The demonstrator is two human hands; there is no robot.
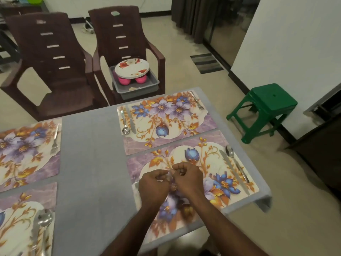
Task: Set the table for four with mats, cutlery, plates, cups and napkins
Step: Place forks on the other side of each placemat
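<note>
Over the near right mat, we held both hands, left and right, curled together, each grip's contents too blurred to tell, while the plates waited straight ahead on a chair beyond the surface.

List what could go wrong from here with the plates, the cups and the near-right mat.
1. The plates rest on pink cups in a grey tray on a chair seat; lifting them carelessly may tip the cups.
2. The near-right mat reaches close to the table's right edge, so its knife and spoon may get knocked off.
3. Both hands, left and right, hover curled over this mat; whether they hold anything is unclear, and they hide the fork.
</note>
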